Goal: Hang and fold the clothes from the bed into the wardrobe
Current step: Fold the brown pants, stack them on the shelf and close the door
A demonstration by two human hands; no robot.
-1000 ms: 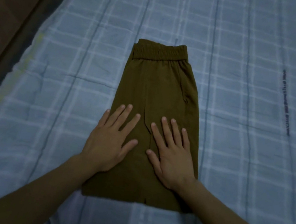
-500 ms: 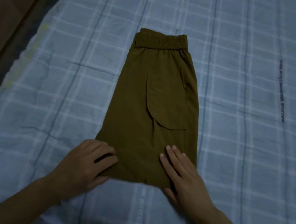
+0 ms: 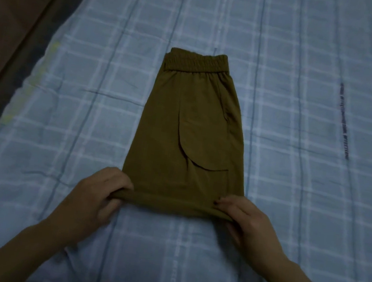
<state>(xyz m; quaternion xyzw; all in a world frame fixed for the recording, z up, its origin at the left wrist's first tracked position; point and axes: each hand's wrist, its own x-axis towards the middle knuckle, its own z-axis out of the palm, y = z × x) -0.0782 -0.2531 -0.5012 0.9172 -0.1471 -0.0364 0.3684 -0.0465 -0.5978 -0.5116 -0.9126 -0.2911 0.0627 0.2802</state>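
Observation:
Olive-brown trousers (image 3: 192,127) lie folded lengthwise on the bed (image 3: 291,205), their elastic waistband at the far end. The near end is a rounded fold edge lifted slightly off the sheet. My left hand (image 3: 97,197) pinches the left corner of that fold, fingers curled over the cloth. At the right corner my right hand (image 3: 247,222) grips the same edge, thumb on top. A curved pocket flap shows on the upper layer.
A pale blue checked sheet covers the bed all around the trousers. Dark brown wood (image 3: 14,6) runs beside the bed at the left. A line of dark printed marks (image 3: 343,121) crosses the sheet at the right. No wardrobe is in view.
A second ago both hands lay flat on the trousers. They slid back to the near edge, folded it over, and now each hand grips a corner of the fold.

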